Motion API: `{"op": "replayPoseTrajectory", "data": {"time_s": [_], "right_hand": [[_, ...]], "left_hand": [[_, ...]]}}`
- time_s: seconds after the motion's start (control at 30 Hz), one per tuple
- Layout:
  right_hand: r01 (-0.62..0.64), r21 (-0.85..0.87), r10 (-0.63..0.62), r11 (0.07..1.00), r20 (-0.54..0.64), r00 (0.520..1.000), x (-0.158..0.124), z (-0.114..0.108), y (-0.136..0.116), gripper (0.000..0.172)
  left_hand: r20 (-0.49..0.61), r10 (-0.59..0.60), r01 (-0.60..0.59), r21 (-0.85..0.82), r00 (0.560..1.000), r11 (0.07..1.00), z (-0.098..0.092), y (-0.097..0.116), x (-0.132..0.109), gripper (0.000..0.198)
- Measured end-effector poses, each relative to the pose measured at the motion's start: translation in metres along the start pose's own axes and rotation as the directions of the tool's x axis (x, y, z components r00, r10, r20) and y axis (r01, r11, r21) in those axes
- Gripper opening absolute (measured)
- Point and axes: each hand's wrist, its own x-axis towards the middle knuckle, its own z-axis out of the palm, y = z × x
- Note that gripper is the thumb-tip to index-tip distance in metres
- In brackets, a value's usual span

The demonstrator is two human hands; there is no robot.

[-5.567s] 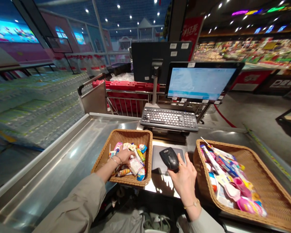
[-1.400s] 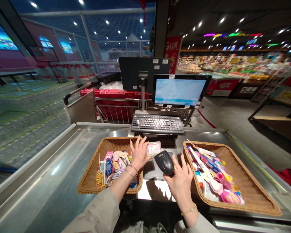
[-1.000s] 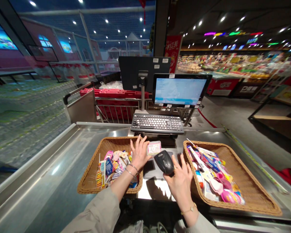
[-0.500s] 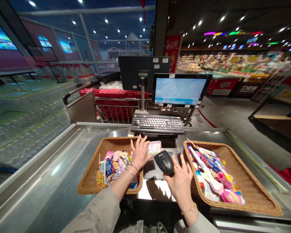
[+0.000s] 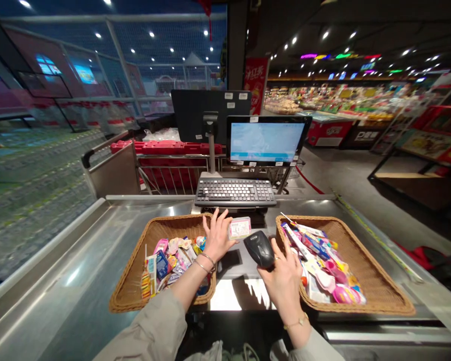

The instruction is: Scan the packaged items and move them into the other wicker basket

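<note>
The small flat pack is in the air over the worktop, with a printed side showing. The left hand pinches its left edge, fingers close together, so most of the print is not covered. That looks like a good way to hold it. The black scanner is just to the right and a bit nearer, not touching the pack. The right hand seems to have its fingers round the scanner's near end, but part of that grip is hidden. I think steady hands, a little gap and the print turned to the scanner work best. The left basket and right basket sit on each side, so bumping them is easy.
</note>
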Motion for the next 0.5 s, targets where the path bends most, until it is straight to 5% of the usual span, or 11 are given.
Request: {"op": "replayPoseTrajectory", "data": {"time_s": [0.2, 0.5], "right_hand": [[-0.075, -0.027, 0.073, 0.997, -0.039, 0.997, -0.002, -0.004, 0.011, 0.042], [-0.151, -0.066, 0.146, 0.986, -0.074, 0.986, -0.007, -0.017, 0.025, 0.023]], "left_hand": [[-0.005, 0.050, -0.050, -0.017, 0.999, 0.999, 0.002, 0.011, 0.009, 0.070], [0.014, 0.116, -0.114, -0.069, 0.993, 0.991, 0.013, 0.034, 0.021, 0.071]]}}
